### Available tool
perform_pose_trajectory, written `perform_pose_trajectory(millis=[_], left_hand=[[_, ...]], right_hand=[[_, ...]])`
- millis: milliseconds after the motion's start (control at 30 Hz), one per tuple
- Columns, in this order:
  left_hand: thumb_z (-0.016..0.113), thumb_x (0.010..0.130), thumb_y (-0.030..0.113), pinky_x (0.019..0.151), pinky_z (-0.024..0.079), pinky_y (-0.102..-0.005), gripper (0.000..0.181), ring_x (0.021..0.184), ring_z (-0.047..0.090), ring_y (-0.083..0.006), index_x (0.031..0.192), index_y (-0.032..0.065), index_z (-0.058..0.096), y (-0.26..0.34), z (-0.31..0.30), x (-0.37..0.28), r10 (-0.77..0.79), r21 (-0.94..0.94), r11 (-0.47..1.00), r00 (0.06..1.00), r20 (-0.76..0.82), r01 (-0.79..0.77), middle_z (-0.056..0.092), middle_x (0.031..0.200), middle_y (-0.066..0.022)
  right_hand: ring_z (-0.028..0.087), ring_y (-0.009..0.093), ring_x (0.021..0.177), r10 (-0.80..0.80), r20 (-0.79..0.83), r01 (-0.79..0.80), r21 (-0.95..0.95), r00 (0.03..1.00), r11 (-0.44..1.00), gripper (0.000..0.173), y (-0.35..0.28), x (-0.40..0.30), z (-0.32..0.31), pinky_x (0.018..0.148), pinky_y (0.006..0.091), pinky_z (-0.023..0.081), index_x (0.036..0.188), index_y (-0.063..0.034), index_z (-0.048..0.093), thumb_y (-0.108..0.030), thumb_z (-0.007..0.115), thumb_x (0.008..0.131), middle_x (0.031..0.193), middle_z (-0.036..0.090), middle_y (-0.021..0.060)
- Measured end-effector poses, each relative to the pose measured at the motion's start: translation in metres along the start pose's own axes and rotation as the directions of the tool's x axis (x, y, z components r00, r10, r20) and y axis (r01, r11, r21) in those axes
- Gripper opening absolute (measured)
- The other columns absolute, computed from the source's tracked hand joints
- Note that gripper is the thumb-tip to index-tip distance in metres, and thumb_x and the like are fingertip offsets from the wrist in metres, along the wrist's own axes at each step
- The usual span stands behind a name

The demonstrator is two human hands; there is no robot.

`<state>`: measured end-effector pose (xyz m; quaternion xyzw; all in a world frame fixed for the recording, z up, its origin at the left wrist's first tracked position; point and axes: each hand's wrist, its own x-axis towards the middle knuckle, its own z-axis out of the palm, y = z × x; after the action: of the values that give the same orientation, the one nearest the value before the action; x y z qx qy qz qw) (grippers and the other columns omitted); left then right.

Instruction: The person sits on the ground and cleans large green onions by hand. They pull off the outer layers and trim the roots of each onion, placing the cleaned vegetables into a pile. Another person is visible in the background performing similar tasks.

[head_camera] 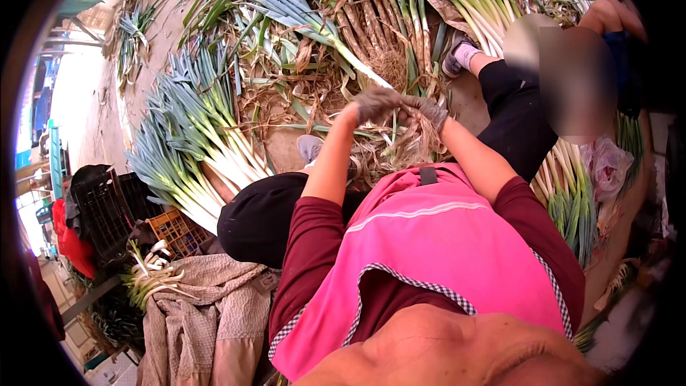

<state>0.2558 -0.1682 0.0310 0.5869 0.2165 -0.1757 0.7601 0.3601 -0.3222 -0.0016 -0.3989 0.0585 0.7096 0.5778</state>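
My left hand (378,104), in a dirty work glove, is closed around the lower white end of a long green onion (356,61). Its blue-green leaves slant away to the upper left over the heap. At the root end, my right hand (427,111), gloved too, meets the left with its fingers bent onto the base. Blur hides the exact finger positions. Stringy pale roots and peeled skins (399,147) hang and lie just beneath both hands, in front of my pink apron (423,225). Beyond the hands lie unpeeled onions (370,21) with brown skins and soil-coloured roots.
Clean white-stemmed onions (214,145) lie in a bundle left of my knee. Black crates (107,209), an orange crate (179,230) and a draped patterned cloth (203,289) are further left. Another person (517,96) sits close on the right, near more onions (571,187).
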Motion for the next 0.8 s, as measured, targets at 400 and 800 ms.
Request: perform_pose_trajectory(millis=[400,800], left_hand=[[0.069,0.067,0.04,0.066,0.041,-0.0332,0.058,0.071,0.049,-0.021,0.1,-0.0019,0.048,-0.049,-0.152,0.032,0.138,0.065,0.947,0.22,-0.966,-0.313,0.055,0.083,-0.0115],[0.053,0.061,0.069,0.032,0.03,-0.0239,0.068,0.037,0.039,-0.0133,0.091,0.0085,0.044,-0.034,-0.172,0.035,0.074,-0.518,0.627,0.707,-0.703,-0.582,0.05,0.065,-0.003]], right_hand=[[0.042,0.004,0.042,-0.23,0.07,0.231,-0.536,0.971,0.812,0.033,0.001,-0.083,0.05,0.038,0.0181,0.033,0.101,-0.0026,0.056,-0.026,0.057,0.078,0.057,0.051,0.0006],[0.043,0.005,0.042,-0.03,-0.033,0.008,-0.536,0.999,0.844,0.054,-0.02,-0.18,0.095,0.038,0.0155,0.032,0.117,0.0017,0.044,-0.024,0.06,0.072,0.059,0.052,0.0036]])
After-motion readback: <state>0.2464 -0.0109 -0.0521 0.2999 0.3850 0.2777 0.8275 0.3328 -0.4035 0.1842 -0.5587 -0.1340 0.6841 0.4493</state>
